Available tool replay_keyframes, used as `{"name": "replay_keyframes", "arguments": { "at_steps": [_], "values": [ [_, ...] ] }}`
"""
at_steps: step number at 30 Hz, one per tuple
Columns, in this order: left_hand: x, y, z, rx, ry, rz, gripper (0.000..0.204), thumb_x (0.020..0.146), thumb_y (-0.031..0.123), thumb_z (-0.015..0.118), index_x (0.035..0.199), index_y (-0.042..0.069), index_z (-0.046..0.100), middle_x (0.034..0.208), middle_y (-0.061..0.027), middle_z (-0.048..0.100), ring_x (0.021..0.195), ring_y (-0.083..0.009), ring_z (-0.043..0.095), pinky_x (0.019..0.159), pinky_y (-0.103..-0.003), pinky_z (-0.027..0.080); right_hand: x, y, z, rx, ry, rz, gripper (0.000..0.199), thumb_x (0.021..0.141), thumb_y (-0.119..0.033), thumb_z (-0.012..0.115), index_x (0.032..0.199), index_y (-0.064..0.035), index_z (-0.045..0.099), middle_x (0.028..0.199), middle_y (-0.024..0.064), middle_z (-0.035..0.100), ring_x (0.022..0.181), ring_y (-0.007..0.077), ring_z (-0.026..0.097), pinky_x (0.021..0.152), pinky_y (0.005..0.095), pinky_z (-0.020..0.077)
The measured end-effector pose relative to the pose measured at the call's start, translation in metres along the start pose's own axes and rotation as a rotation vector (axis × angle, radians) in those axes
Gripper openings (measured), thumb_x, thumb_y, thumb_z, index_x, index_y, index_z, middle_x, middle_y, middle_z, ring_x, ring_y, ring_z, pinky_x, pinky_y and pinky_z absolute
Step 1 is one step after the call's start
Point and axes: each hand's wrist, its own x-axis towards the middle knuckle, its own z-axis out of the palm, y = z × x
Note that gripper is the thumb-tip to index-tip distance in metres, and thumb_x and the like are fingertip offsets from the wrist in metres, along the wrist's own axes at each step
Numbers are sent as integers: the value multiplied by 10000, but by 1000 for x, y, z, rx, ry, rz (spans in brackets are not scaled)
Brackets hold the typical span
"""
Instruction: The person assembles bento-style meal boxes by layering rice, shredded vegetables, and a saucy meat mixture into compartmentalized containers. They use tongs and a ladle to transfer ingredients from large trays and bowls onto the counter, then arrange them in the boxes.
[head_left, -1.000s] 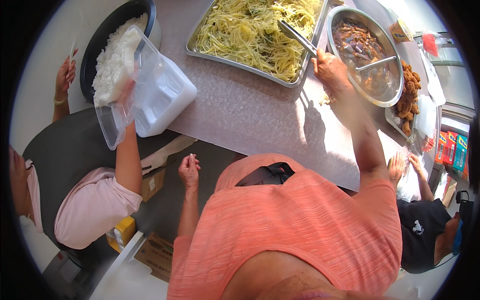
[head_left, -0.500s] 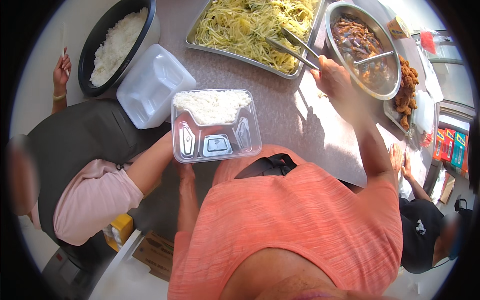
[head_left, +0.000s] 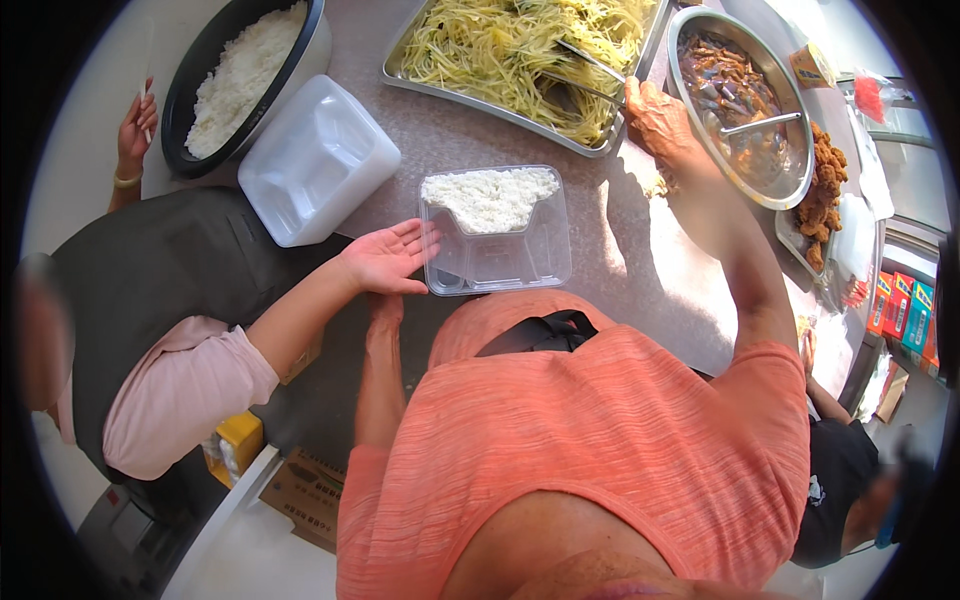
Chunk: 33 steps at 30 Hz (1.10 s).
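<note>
My right hand [head_left: 660, 120] is closed round metal tongs [head_left: 601, 68]. The tong tips are in shredded yellow-green vegetable strips [head_left: 480, 50] in a metal tray [head_left: 500, 117]. My left hand [head_left: 385, 308] is low by the table edge, mostly hidden behind a co-worker's open hand [head_left: 385, 260]; its fingers do not show. The co-worker's fingertips touch the left side of a clear compartment lunch box [head_left: 500, 262]. White rice [head_left: 492, 198] fills the box's far compartment, while the nearer ones hold no food.
Left of the box are stacked empty lunch boxes [head_left: 318, 165] and a black rice pot [head_left: 178, 125]. On the right stand a steel bowl of a dark saucy dish [head_left: 735, 85] with a ladle [head_left: 760, 123] and a tray of fried pieces [head_left: 825, 190]. Another person [head_left: 835, 480] is at the right.
The lunch box has shifted right, and the co-worker's hand now shows open at its left side. The tongs' tips have gone deeper into the vegetable strips.
</note>
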Motion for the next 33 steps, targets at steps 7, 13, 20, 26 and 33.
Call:
{"name": "replay_keyframes", "arguments": {
  "at_steps": [7, 13, 20, 26, 33],
  "values": [
    [4, 5, 18, 289, 48, 79, 263, 898, 133, 601, 1118, -12, 615, 840, -50, 662, 632, -79, 579, 532, -200, 464, 4, -4, -1, 213, -86, 210, 260, 851, -268, 558, 970, -37, 541, 822, 182, 641, 828, 362, 648, 722, 468, 511],
    [10, 20, 43, 497, 14, 181, 221, 877, 95, 600, 1069, -6, 647, 802, -40, 662, 619, -60, 563, 537, -186, 447, -3, 15, 22, 786, -119, 395, 373, 842, -335, 596, 1094, -66, 652, 901, 168, 666, 835, 286, 631, 755, 361, 487],
    [23, 32, 51, 441, -109, 18, 265, 842, 79, 599, 1089, -9, 632, 821, -41, 661, 643, -75, 586, 547, -207, 483, -16, -11, -8, 1293, -207, 627, 201, 885, -250, 618, 917, -54, 653, 595, -46, 462, 468, 43, 402, 405, 222, 297],
    [18, 34, 63, 461, -87, 45, 189, 820, 58, 628, 995, -13, 635, 781, -34, 638, 614, -82, 580, 523, -220, 508, -23, -13, -9, 1407, -178, 549, 209, 890, -231, 608, 756, -73, 583, 572, -54, 445, 434, 28, 367, 367, 208, 250],
    [3, 6, 75, 216, 78, 111, 123, 814, 13, 623, 930, -27, 614, 704, -28, 596, 549, -86, 554, 489, -240, 530, -28, -19, -15, 1429, -175, 571, 186, 891, -207, 603, 768, -69, 586, 569, -53, 447, 435, 25, 366, 367, 206, 254]
  ]
}}
